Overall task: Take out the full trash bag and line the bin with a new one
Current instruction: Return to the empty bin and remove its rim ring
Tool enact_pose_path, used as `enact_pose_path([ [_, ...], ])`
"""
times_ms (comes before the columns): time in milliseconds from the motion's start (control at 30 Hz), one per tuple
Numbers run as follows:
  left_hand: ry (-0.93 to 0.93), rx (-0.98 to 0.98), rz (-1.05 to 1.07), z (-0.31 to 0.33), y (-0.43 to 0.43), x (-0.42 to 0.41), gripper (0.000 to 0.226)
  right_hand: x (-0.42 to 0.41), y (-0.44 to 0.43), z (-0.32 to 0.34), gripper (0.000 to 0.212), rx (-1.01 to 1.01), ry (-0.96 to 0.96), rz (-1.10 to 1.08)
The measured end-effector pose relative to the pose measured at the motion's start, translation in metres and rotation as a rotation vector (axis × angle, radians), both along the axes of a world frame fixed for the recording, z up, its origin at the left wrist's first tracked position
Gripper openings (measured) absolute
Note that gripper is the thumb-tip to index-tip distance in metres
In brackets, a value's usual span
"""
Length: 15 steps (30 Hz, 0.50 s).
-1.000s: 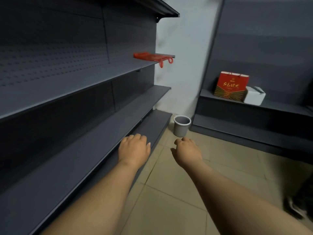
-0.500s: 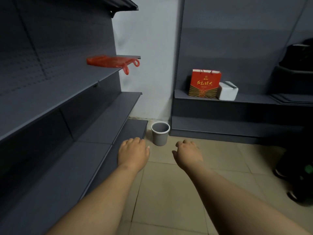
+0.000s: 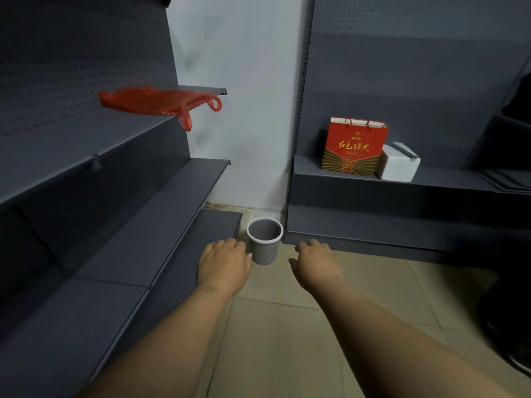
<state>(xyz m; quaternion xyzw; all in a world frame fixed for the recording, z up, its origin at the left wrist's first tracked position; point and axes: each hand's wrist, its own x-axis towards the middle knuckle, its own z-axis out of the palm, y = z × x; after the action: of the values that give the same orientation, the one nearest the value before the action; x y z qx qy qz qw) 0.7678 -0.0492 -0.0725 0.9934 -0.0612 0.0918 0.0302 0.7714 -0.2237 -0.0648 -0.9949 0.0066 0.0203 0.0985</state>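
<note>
Dark grey shelving lines both walls of this corner, tiled floor between. Over the last second I've closed in — the bin (image 3: 265, 240) now sits just ahead of my left hand (image 3: 224, 267) and right hand (image 3: 314, 264), both empty with fingers loosely curled, so the reach can start. The bin looks bare grey inside — no liner visible. A red plastic bag (image 3: 156, 100) lies on the upper left shelf (image 3: 57, 145).

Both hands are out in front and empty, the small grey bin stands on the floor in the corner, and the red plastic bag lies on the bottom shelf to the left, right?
Not quite. The head view shows the red plastic bag on an upper left shelf, handles hanging over its edge. The rest stands: left hand and right hand empty, small grey bin in the corner.
</note>
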Motion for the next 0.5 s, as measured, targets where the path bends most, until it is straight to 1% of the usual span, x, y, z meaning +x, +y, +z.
enact_pose_path([
  [233, -0.02, -0.05, 0.073, 0.001, -0.043, 0.126, 0.035, 0.135, -0.052, 0.013, 0.034, -0.083, -0.009, 0.046],
  [500, 0.003, -0.039, 0.097, -0.014, -0.059, 0.223, 0.034, 0.233, -0.073, -0.007, 0.038, -0.069, 0.065, 0.075],
])
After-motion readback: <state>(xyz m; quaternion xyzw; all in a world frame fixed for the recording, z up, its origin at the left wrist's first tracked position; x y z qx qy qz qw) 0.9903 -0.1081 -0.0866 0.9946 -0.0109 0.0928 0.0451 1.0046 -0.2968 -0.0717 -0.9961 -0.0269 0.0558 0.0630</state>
